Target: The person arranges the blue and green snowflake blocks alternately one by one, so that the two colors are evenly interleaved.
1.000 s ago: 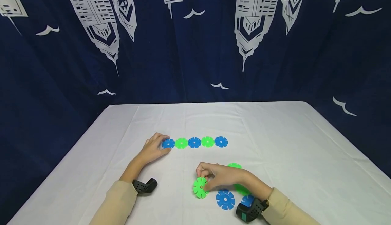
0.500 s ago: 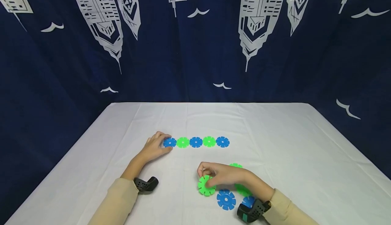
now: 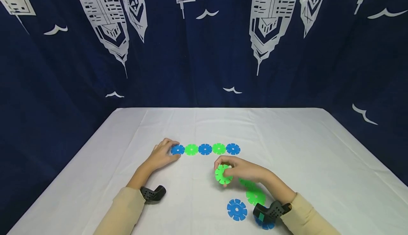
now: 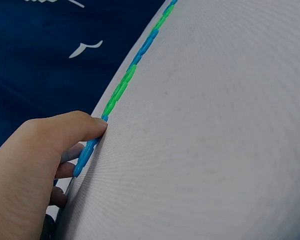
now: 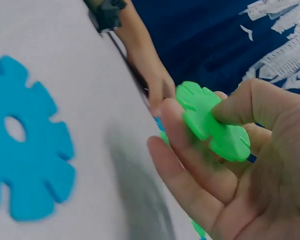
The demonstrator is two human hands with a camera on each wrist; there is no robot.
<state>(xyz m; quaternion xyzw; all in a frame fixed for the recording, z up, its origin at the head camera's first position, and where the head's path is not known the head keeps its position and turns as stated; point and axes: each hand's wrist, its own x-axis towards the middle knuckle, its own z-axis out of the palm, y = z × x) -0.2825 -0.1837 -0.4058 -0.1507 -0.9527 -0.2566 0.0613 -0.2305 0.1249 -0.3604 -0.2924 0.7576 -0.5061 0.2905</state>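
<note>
A flat row of notched snowflake discs, alternating blue and green, lies across the table in the head view. My left hand (image 3: pixel 162 155) holds its leftmost blue disc (image 3: pixel 177 149) by the edges, thumb (image 4: pixel 96 127) on the near side and fingers on the far side. Below the row's right half, my right hand (image 3: pixel 245 168) pinches a loose green disc (image 3: pixel 222 175) above the cloth. In the right wrist view, the thumb presses on the face of this green disc (image 5: pixel 217 127), with the fingers behind it.
Near my right forearm lie a blue disc (image 3: pixel 237 210), a green disc (image 3: pixel 255 196) and another blue disc (image 3: pixel 265 224), partly covered by the wrist strap. White cloth (image 3: pixel 287 132) covers the table. A dark blue printed curtain (image 3: pixel 191 57) hangs behind the far edge.
My right hand has carried the green disc away from me and slightly right, toward the row, uncovering more of the loose discs. The left hand stays at the row's left end.
</note>
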